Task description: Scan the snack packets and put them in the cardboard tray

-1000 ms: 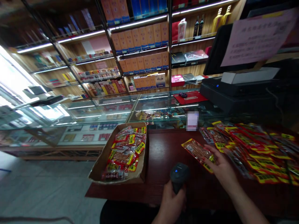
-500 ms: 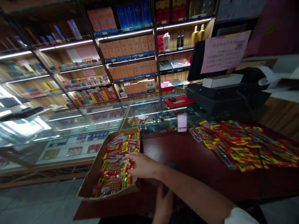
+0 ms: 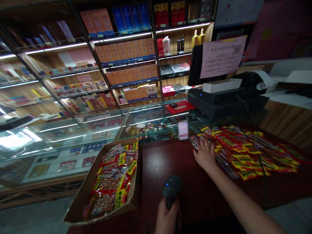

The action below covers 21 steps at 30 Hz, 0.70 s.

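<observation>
Head view: monitor [image 3: 195, 66] beyond packets [image 3: 246, 152]

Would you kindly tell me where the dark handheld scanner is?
The dark handheld scanner is lower centre in the head view, in the left hand, right of the open cardboard box.

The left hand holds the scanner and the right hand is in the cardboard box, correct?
Not quite: the head view shows the right hand at the loose pile of packets, not in the cardboard box. The left hand does hold the scanner.
</observation>
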Available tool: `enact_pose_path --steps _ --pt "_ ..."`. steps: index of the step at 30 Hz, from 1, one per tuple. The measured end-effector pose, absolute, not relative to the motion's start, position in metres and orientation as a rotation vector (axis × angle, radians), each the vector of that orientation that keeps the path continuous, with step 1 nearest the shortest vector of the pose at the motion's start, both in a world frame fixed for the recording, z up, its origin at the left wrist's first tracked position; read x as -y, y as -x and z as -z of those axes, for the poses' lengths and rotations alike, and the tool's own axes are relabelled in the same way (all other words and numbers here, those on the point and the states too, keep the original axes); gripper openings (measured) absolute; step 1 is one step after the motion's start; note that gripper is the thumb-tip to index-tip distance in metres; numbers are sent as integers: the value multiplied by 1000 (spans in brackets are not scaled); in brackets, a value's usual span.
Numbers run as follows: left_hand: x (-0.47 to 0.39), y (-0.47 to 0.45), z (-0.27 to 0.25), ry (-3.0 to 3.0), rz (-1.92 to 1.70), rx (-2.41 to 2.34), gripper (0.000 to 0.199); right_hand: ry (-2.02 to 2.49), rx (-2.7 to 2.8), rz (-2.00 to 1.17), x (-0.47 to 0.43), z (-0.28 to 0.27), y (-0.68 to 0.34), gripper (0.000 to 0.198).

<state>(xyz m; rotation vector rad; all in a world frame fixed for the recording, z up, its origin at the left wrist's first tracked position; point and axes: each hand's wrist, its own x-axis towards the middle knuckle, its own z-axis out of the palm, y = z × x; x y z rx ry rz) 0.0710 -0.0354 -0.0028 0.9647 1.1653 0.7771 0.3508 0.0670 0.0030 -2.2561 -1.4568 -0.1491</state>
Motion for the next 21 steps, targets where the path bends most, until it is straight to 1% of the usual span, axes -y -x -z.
enact_pose_path --steps 2,3,6,9,15,21 --pt "36 -70 6 -967 -779 -1148 52 2273 1524 349 -49 12 -342 42" --pt "36 -70 7 -972 -780 -1141 51 2255 1525 400 -40 19 -337 39" --pt "36 -70 9 -991 -777 -1151 46 2148 1463 396 -15 32 -330 30" --pt "37 -72 7 -1001 -761 -1169 42 2053 1373 289 -5 36 -331 26" --pt "41 -73 -5 -1030 -786 -1205 39 1846 1318 -119 -11 24 -335 43" --pt "46 -76 -13 -1124 -705 -1212 36 1612 1211 -377 -9 29 -340 54"
